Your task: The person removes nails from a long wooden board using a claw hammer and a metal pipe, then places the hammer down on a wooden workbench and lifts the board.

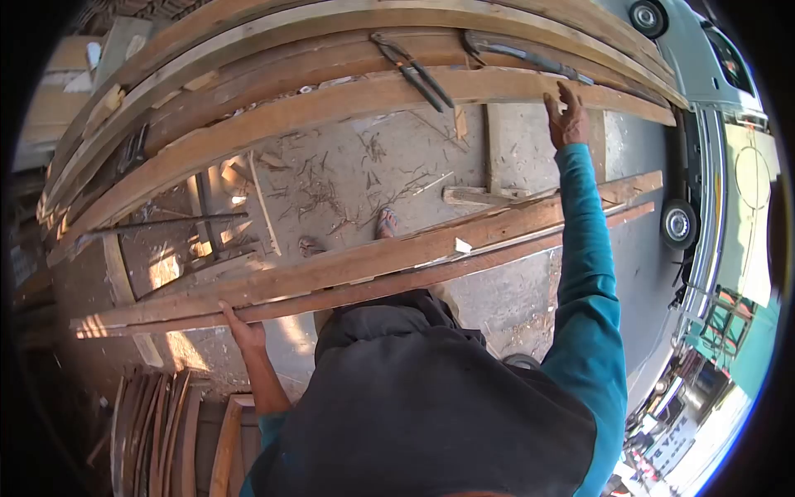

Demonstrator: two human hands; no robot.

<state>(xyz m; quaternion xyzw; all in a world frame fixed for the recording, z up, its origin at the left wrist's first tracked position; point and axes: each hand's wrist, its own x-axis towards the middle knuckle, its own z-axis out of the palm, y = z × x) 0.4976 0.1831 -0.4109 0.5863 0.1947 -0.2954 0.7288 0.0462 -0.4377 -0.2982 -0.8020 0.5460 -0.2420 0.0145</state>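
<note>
My left hand (245,330) is closed on the near edge of a long wooden plank (464,270), toward its left end. A thicker wooden beam (364,263) lies right beside that plank, with a small pale chip (462,246) on it. My right hand (568,116) is raised with its fingers apart and holds nothing. It is close to the handle end of a dark tool with a hooked head (530,58), perhaps a claw hammer, resting on the far timbers. Pincers (411,73) with black handles lie across those timbers farther left.
Several long timbers (298,112) run across the far side. Twigs and wood scraps (323,186) litter the concrete floor between them and my feet. More boards (157,431) stand at the lower left. A pale vehicle (704,74) is parked at the right.
</note>
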